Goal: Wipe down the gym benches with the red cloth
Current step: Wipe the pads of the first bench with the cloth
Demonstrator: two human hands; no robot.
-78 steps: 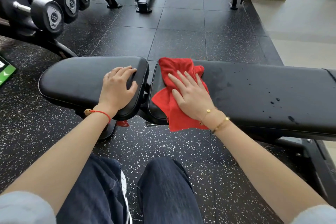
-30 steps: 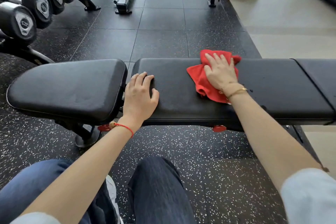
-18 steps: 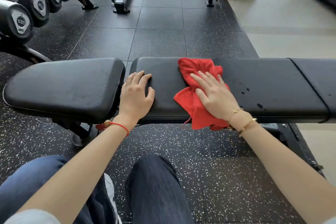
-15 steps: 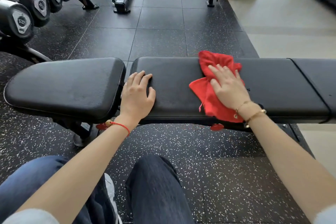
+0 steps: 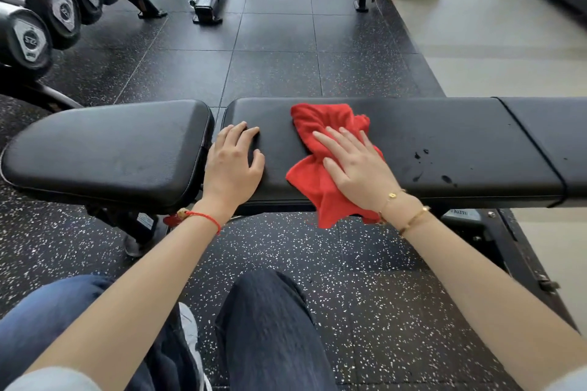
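From the head view, the right hand (image 5: 359, 168) presses flat, fingers spread, on the red cloth (image 5: 320, 149) atop the bench (image 5: 460, 136) pad; the left hand (image 5: 235, 165) braces, fingers relaxed. Risk: droplets (image 5: 422, 168) rightward get missed, or the overhanging cloth slips off.

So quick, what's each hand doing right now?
Left hand: open, resting on the bench.
Right hand: open, pressing the cloth flat.
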